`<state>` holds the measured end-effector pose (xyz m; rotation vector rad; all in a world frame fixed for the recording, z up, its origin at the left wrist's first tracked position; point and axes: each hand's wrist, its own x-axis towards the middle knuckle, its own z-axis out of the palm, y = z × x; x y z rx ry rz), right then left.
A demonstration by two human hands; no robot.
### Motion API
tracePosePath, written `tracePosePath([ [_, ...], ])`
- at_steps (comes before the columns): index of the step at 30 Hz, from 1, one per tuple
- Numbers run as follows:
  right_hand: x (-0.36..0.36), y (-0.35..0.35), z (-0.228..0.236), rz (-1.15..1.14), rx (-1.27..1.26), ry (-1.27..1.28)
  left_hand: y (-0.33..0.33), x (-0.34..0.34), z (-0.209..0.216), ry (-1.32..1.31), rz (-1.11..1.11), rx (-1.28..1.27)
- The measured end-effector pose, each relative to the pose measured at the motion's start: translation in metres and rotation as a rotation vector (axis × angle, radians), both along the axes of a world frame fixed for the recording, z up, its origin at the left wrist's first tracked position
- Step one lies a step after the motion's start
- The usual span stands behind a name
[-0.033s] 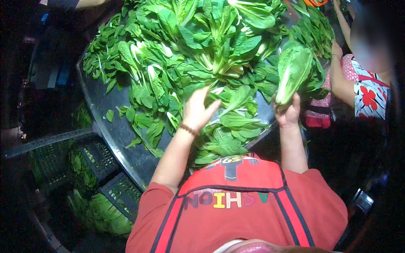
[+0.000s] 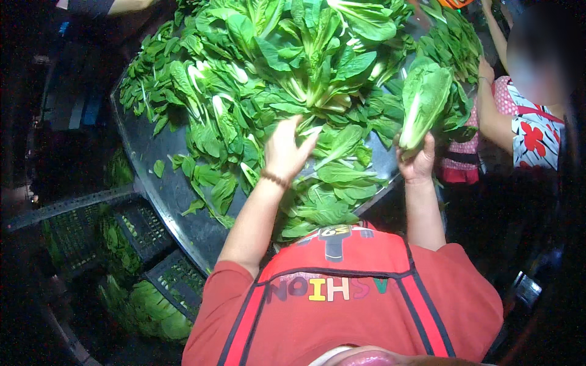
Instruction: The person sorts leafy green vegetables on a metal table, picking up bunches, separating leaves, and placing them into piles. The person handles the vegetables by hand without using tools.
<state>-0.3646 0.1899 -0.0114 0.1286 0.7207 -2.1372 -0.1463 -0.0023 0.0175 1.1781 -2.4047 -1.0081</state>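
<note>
A large heap of leafy greens (image 2: 244, 91) with pale stems covers the dark metal table (image 2: 177, 201) in front of me. My right hand (image 2: 417, 161) grips the base of a long leafy green (image 2: 422, 104), its broad pale rib facing me and its leaves pointing away. My left hand (image 2: 288, 146), with a beaded bracelet at the wrist, reaches to the near edge of the heap. Its thumb stands apart from the fingers, whose tips are by the stems and partly hidden. Loose greens (image 2: 342, 165) lie between my hands, close to my red apron (image 2: 342, 253).
Black plastic crates (image 2: 137, 229) stand at the lower left, with more greens (image 2: 155, 308) beside them. At the right, another person in a flowered garment (image 2: 532, 139) has an arm at the heap. A further arm (image 2: 128, 6) shows at the top left.
My left hand has shifted slightly away from me, towards the stems of the heap. My right hand still holds the leafy green in nearly the same place.
</note>
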Motion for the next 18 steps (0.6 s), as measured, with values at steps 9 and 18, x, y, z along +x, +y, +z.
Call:
tracePosePath([
  [9, 0.051, 0.002, 0.003, 0.115, 0.008, 0.022, -0.048, -0.029, -0.048, 0.364, 0.254, 0.392],
  [18, 0.058, -0.003, 0.002, 0.051, 0.016, -0.029, -0.011, -0.030, -0.019, 0.151, 0.088, 0.025],
])
